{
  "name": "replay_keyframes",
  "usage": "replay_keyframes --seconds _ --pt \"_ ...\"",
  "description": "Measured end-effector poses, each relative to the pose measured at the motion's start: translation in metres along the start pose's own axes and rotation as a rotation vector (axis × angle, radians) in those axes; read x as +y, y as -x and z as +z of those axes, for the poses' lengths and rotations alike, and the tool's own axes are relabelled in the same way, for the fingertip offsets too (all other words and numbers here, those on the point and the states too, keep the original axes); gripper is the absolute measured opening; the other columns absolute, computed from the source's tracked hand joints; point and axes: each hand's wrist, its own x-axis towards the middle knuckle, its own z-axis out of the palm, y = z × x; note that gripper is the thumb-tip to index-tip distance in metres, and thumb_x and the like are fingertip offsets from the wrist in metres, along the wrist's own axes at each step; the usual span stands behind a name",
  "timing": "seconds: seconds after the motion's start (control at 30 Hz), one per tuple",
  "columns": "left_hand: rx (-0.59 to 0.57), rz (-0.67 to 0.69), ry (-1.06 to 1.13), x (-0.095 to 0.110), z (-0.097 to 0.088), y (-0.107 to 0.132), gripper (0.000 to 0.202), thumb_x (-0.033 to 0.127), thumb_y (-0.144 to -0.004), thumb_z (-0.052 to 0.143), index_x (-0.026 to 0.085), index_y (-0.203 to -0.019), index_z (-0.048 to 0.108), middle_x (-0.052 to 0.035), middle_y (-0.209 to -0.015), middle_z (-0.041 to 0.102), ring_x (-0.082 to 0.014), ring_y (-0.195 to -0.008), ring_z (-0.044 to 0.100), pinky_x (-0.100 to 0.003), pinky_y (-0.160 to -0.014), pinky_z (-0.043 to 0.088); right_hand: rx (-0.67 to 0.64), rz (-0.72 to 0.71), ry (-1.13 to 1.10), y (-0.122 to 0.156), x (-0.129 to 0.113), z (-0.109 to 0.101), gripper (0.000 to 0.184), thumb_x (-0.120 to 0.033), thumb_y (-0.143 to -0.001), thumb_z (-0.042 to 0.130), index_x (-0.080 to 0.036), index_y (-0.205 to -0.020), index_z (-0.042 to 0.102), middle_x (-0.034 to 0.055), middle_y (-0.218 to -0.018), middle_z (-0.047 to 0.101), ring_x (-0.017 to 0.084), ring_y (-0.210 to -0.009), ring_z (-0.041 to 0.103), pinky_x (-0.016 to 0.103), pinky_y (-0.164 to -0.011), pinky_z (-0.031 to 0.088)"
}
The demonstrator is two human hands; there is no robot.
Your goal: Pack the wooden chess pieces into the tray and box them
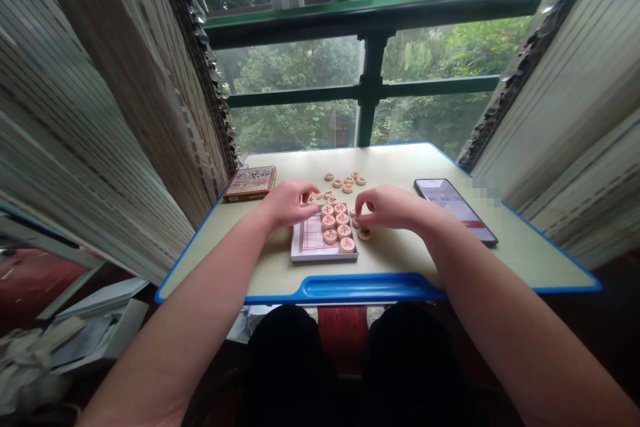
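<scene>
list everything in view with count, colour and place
desk: one, cream, blue rim, below window
tray: one, white with red grid, desk middle
discs in tray: about seven, tan, tray's right half
loose discs: about ten, tan, beyond tray
box: one, brown, desk left
phone: one, black, desk right
window frame: one, green, behind desk
blinds: two, tan, either side
left hand: one, bare, over discs at tray's far left
right hand: one, bare, fingertips on discs at tray's right edge
</scene>
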Motion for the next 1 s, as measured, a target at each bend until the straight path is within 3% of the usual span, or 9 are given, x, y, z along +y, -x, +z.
replay_keyframes --seconds 0.07,0.37,0.53,0.7,0.8,1.0 --pt "-0.007 0.010 -0.036 -0.002 0.003 -0.001 0.035 0.028 -0.068 0.059 0.014 -0.098 0.069 -0.0018 -0.073 0.062 -0.0115 -0.061 0.050 -0.023 -0.059 0.039 -0.001 0.000 0.021 0.000 0.001 0.001 0.031 -0.037 -0.071 0.057 -0.021 -0.094 0.070 0.0056 -0.083 0.067 0.015 -0.065 0.055 0.024 -0.053 0.031" --pt "0.004 -0.037 -0.079 -0.009 0.007 -0.003 0.014 0.023 -0.067 0.055 0.013 -0.063 0.064 -0.0006 -0.060 0.059 -0.0110 -0.057 0.048 -0.023 -0.055 0.035 -0.023 0.028 0.060 -0.007 0.000 0.008 0.027 -0.044 -0.069 0.057 -0.022 -0.076 0.071 0.0045 -0.070 0.067 0.017 -0.061 0.054 0.026 -0.052 0.032" --pt "0.010 -0.039 -0.098 -0.010 0.010 -0.003 0.013 0.021 -0.067 0.054 0.013 -0.064 0.063 -0.0009 -0.061 0.059 -0.0112 -0.057 0.048 -0.023 -0.054 0.034 0.091 -0.001 0.032 -0.010 0.001 0.008 0.028 -0.041 -0.068 0.058 -0.021 -0.084 0.071 0.0039 -0.071 0.065 0.015 -0.060 0.052 0.025 -0.051 0.030" --pt "-0.007 -0.051 -0.095 -0.010 0.011 -0.002 0.014 0.022 -0.067 0.054 0.013 -0.065 0.065 -0.0007 -0.060 0.060 -0.0113 -0.056 0.048 -0.023 -0.054 0.034 0.205 -0.169 -0.103 0.005 -0.011 0.000 0.027 -0.037 -0.073 0.057 -0.019 -0.090 0.069 0.0017 -0.069 0.062 0.011 -0.056 0.047 0.023 -0.052 0.028" --pt "-0.001 -0.072 -0.110 -0.008 0.013 -0.001 0.014 0.023 -0.067 0.054 0.014 -0.064 0.064 -0.0011 -0.060 0.060 -0.0118 -0.057 0.048 -0.023 -0.054 0.034 0.201 -0.293 -0.156 0.014 -0.025 0.000 0.023 -0.031 -0.073 0.057 -0.018 -0.089 0.068 0.0003 -0.066 0.061 0.010 -0.055 0.046 0.022 -0.053 0.029" --pt "-0.004 -0.054 -0.129 -0.006 0.016 -0.003 0.014 0.023 -0.068 0.052 0.015 -0.061 0.061 -0.0018 -0.061 0.060 -0.0128 -0.058 0.049 -0.024 -0.055 0.034 0.175 -0.417 -0.020 0.016 -0.042 0.013 0.018 -0.030 -0.072 0.054 -0.019 -0.081 0.065 0.0025 -0.070 0.064 0.012 -0.056 0.047 0.024 -0.052 0.026"
